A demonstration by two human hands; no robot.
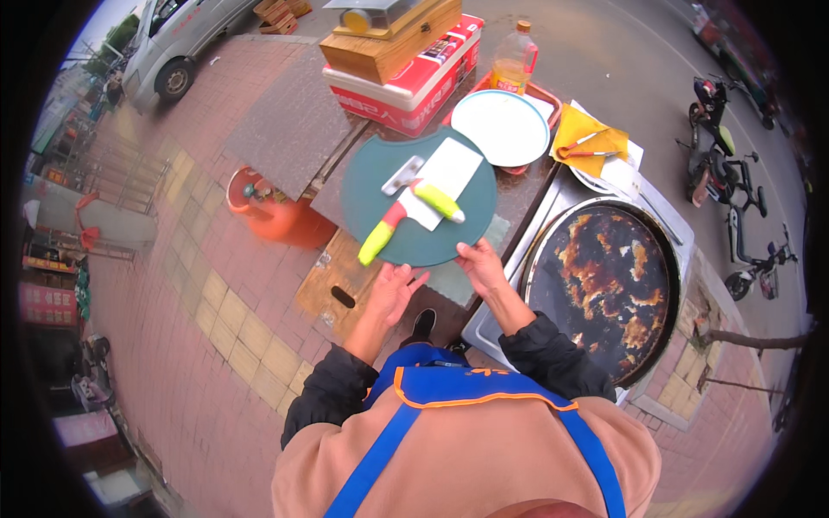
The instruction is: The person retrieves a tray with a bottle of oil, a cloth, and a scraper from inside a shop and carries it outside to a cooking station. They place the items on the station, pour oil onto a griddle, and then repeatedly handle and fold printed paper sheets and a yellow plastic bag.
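Note:
My right hand (482, 269) grips the near edge of a round dark green cutting board (363, 175), its thumb on top. My left hand (390, 294) is palm up at the same edge, fingers spread, fingertips at the rim; whether it bears any weight is unclear. On the board lies a broad, pale rectangular blade (453, 165). A metal scraper head (403, 175) lies beside it. Two red and yellow-green wrapped handles, a left one (379, 238) and a right one (439, 201), cross over the tools; the left one overhangs the rim.
Right of me stands a round griddle (602, 285) with browned residue. Beyond the board are a white round lid (500, 128), an oil bottle (513, 61), a yellow cloth (586, 139) and a red-and-white box (414, 84) under wooden boxes. An orange gas cylinder (285, 217) stands left.

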